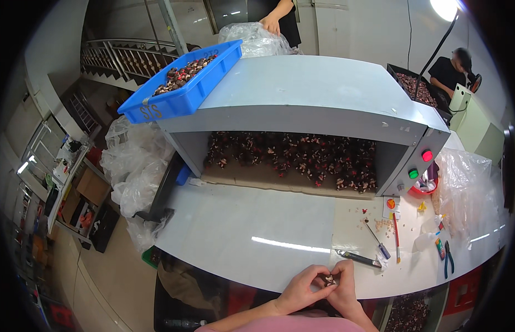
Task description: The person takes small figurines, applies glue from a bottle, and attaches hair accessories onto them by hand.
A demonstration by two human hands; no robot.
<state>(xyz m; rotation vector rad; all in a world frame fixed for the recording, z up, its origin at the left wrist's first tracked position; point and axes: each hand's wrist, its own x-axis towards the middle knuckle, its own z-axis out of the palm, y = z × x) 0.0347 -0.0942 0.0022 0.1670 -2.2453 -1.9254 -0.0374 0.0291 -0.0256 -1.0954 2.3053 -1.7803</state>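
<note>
Both hands, left hand [303, 288] and right hand [341, 285], pinch one small dark knobbly part [329, 280] at the bench [241, 232] edge; smooth pale bench lies open beyond. Slim metal tools [358, 258] lie just right.

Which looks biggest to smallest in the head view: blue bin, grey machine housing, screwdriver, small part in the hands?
1. grey machine housing
2. blue bin
3. screwdriver
4. small part, pinched between both hands' fingers; nearest the camera, still smallest.
</note>
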